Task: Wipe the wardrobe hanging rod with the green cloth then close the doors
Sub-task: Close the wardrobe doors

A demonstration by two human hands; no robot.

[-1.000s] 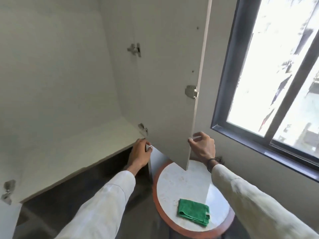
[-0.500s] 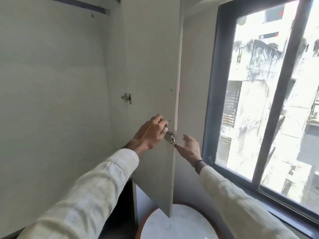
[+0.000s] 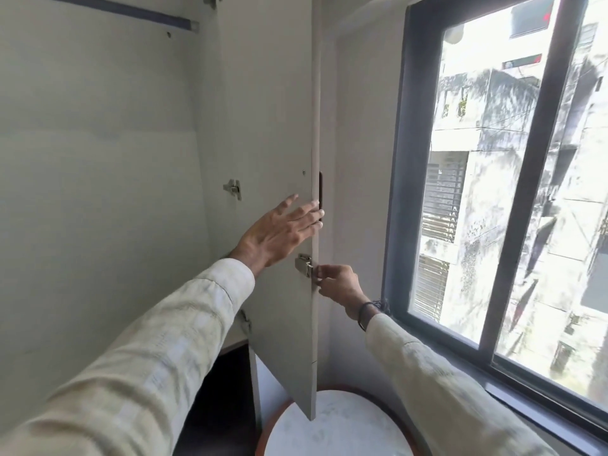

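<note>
Head view, wardrobe interior with its right door swung open toward me, edge-on. I have my left hand spread flat, fingers apart, against the inner face of the door near its free edge, the fingertips reaching the dark handle slot. My right hand is on the far side of the same edge, thumb and fingers pinched together at the metal catch fixed there; whether they actually grip the catch or only touch it, I cannot tell.

The hanging rod lies high at the upper left, a dark bar whose long axis runs roughly horizontally across the top of the wardrobe and ends at a socket on the side wall. It sits well above both hands and to their left. I judge the left hand the nearer one for reaching it, since that arm is already inside the opening, while the right arm is outside the door.

The green cloth is not in view. Below the door's lower corner, only part of the round surface with its reddish rim shows. Neither hand holds a cloth, so I judge the wiping step not yet begun, and the door remains open.
</note>
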